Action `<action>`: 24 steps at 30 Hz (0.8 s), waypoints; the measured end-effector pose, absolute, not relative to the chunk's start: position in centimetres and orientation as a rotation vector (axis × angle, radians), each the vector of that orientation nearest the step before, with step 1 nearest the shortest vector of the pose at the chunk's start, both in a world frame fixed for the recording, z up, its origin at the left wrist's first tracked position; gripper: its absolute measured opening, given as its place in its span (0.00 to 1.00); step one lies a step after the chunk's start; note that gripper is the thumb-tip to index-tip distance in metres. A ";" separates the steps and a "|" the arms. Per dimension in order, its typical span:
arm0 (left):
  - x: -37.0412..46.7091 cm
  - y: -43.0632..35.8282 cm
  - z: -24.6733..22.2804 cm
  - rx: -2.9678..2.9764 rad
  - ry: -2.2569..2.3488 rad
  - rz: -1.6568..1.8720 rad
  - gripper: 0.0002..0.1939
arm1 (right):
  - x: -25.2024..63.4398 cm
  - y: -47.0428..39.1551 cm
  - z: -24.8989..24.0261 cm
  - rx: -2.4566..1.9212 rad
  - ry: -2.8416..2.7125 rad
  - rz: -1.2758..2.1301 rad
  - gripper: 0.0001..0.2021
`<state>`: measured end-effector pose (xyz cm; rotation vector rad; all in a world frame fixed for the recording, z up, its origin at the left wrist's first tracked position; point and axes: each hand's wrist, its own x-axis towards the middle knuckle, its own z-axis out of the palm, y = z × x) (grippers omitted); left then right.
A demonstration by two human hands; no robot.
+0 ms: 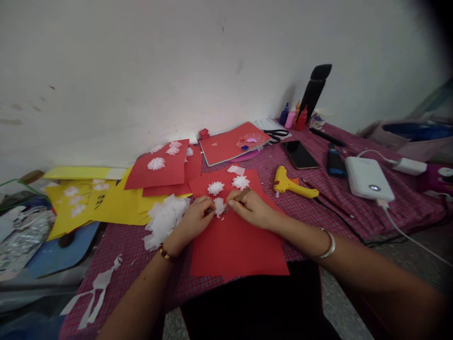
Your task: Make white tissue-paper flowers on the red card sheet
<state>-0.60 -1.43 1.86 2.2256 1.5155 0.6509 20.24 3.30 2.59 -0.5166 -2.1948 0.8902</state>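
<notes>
A sheet of red paper (240, 245) lies in front of me with three ruffled white paper flowers on it. Both hands meet around the lowest white flower (219, 206). My left hand (196, 215) is closed beside it, fingertips pinched at its left edge; what they hold, if anything, is too small to make out. My right hand (253, 209) is closed on a short brown stick (242, 194), its fingertips at the flower's right edge. Above stand the other two flowers, one at left (215, 188) and one at right (240, 182). Loose white paper pieces (164, 219) are heaped by my left wrist.
Rightward lie a yellow glue gun (293, 185), a phone (300, 154), a white power bank (369, 178) with cables, and small paint bottles (301, 119). Behind are scissors (278, 135) and more red sheets (161, 167). Yellow paper (116, 203) and paper scraps (101, 283) are at left.
</notes>
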 end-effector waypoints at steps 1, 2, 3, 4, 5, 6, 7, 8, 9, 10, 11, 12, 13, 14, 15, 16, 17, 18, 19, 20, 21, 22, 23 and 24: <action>-0.7 -1.4 1.8 2.225 1.510 0.652 0.06 | 20.2 3.3 2.6 -0.512 -2.193 0.904 0.13; -0.8 -1.3 1.8 2.225 1.503 0.655 0.06 | 20.2 3.2 2.6 -0.490 -2.204 0.921 0.13; -0.8 -1.3 1.7 2.225 1.492 0.658 0.06 | 20.1 3.2 2.5 -0.462 -2.222 0.935 0.13; -0.9 -1.2 1.7 2.225 1.480 0.662 0.06 | 20.0 3.2 2.4 -0.437 -2.242 0.941 0.13; -1.0 -1.2 1.7 2.225 1.472 0.664 0.06 | 19.9 3.2 2.2 -0.420 -2.264 0.939 0.13; -1.1 -1.2 1.6 2.224 1.468 0.665 0.06 | 19.9 3.2 2.0 -0.415 -2.285 0.929 0.13; -1.1 -1.2 1.6 2.222 1.468 0.665 0.05 | 19.8 3.2 1.8 -0.419 -2.300 0.915 0.13; -1.1 -1.2 1.6 2.219 1.471 0.664 0.05 | 19.8 3.3 1.7 -0.431 -2.315 0.902 0.13; -1.1 -1.2 1.6 2.216 1.474 0.664 0.05 | 19.7 3.3 1.6 -0.442 -2.328 0.891 0.12; -1.1 -1.2 1.6 2.213 1.477 0.667 0.05 | 19.7 3.3 1.6 -0.454 -2.338 0.881 0.12; -1.1 -1.2 1.6 2.208 1.481 0.675 0.05 | 19.8 3.3 1.6 -0.469 -2.341 0.873 0.13; -1.0 -1.2 1.6 2.198 1.487 0.686 0.05 | 19.8 3.3 1.7 -0.482 -2.339 0.865 0.13; -1.0 -1.2 1.6 2.186 1.496 0.697 0.05 | 19.8 3.3 1.8 -0.495 -2.333 0.860 0.13; -0.9 -1.2 1.6 2.172 1.509 0.706 0.04 | 19.9 3.3 1.9 -0.509 -2.321 0.856 0.13; -0.9 -1.3 1.6 2.158 1.523 0.710 0.04 | 19.9 3.2 2.1 -0.523 -2.303 0.854 0.13; -0.8 -1.3 1.6 2.148 1.537 0.709 0.04 | 20.0 3.2 2.1 -0.533 -2.280 0.857 0.13; -0.8 -1.3 1.6 2.142 1.547 0.705 0.04 | 20.0 3.2 2.2 -0.538 -2.255 0.863 0.13; -0.8 -1.3 1.6 2.140 1.552 0.700 0.04 | 20.0 3.2 2.2 -0.539 -2.228 0.871 0.12; -0.8 -1.3 1.6 2.139 1.552 0.698 0.04 | 20.0 3.1 2.2 -0.539 -2.204 0.884 0.13; -0.9 -1.3 1.6 2.138 1.546 0.699 0.04 | 20.0 3.1 2.2 -0.536 -2.184 0.899 0.13; -0.9 -1.2 1.5 2.134 1.537 0.702 0.04 | 20.1 3.1 2.3 -0.536 -2.170 0.912 0.13; -1.0 -1.2 1.5 2.126 1.531 0.707 0.05 | 20.1 3.2 2.3 -0.539 -2.166 0.922 0.13; -1.1 -1.2 1.5 2.113 1.529 0.713 0.06 | 20.1 3.1 2.3 -0.546 -2.168 0.928 0.13; -1.1 -1.2 1.5 2.095 1.536 0.719 0.07 | 20.1 3.1 2.4 -0.553 -2.177 0.932 0.13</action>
